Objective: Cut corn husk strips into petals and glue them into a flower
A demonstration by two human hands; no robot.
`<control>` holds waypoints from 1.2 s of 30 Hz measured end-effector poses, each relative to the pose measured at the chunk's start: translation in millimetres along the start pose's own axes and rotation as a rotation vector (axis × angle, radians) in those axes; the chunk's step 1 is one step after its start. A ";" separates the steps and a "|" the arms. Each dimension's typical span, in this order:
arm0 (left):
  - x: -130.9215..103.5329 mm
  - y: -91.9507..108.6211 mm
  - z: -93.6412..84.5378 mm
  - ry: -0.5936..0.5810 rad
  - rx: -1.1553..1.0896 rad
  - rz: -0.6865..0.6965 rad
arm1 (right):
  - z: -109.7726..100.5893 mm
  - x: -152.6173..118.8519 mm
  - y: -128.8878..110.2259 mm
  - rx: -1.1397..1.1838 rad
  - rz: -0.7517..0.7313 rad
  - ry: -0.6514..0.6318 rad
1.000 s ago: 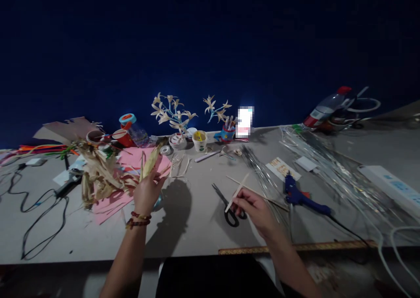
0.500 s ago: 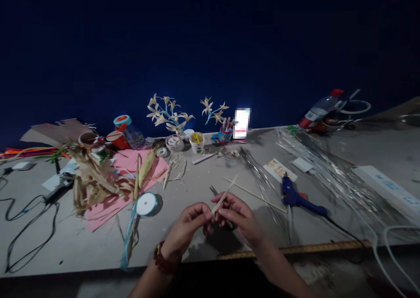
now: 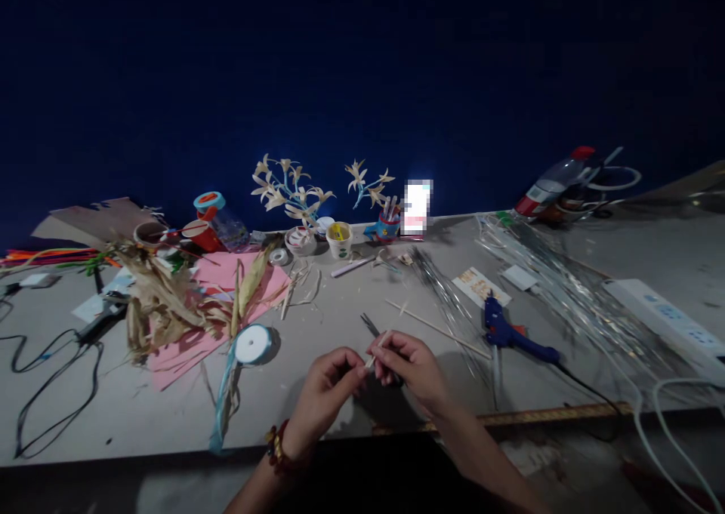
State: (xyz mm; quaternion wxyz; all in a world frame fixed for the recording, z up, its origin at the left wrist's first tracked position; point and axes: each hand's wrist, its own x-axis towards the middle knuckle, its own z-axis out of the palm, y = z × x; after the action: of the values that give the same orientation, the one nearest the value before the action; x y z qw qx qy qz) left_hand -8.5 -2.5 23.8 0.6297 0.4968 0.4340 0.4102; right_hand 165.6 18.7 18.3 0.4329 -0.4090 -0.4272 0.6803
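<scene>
A thin pale strip (image 3: 370, 362), like dried husk, runs between my two hands above the table's front part. My left hand (image 3: 328, 389) pinches its lower end between thumb and fingertips. The fingers of my right hand (image 3: 411, 370) are closed on the strip's upper part, and its tip pokes out past them. Beneath the right hand lies a dark pair of scissors (image 3: 371, 324), its handles mostly hidden. Just beyond, a long pale stick (image 3: 436, 327) rests on the table.
Left are dried husks (image 3: 164, 303) on pink paper (image 3: 164, 370) and a ribbon spool (image 3: 253, 345). A blue glue gun (image 3: 518, 338), wires (image 3: 572, 287) and a power strip (image 3: 668, 318) lie right. Husk flowers (image 3: 291, 189), cups (image 3: 340, 244) and a lit phone (image 3: 416, 206) stand behind.
The strip stuck out long past my right hand; now only a short tip shows. My right hand's fingers have closed further around it. The view has shifted slightly.
</scene>
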 end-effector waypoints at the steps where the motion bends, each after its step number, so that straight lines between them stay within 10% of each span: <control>1: -0.5 0.2 0.0 0.004 0.013 0.005 | 0.6 -0.6 0.9 -0.016 -0.006 0.005; 7: -4.1 -9.9 -1.1 0.083 0.064 0.000 | -31.0 -1.3 2.5 -0.535 -0.114 0.026; 14: -2.7 -18.1 -5.0 0.171 -0.015 -0.023 | -112.5 1.8 8.3 -1.679 -0.249 0.467; 36: 11.2 -17.3 5.6 0.183 -0.026 -0.012 | -109.9 -14.9 0.2 -1.417 -0.213 0.259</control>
State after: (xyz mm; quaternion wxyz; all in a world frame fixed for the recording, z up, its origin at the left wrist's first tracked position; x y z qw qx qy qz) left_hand 1.5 3.6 6.0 0.5963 0.4464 0.4873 0.4557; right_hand 271.7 29.6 -12.2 0.1751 -0.6244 -0.7481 0.1407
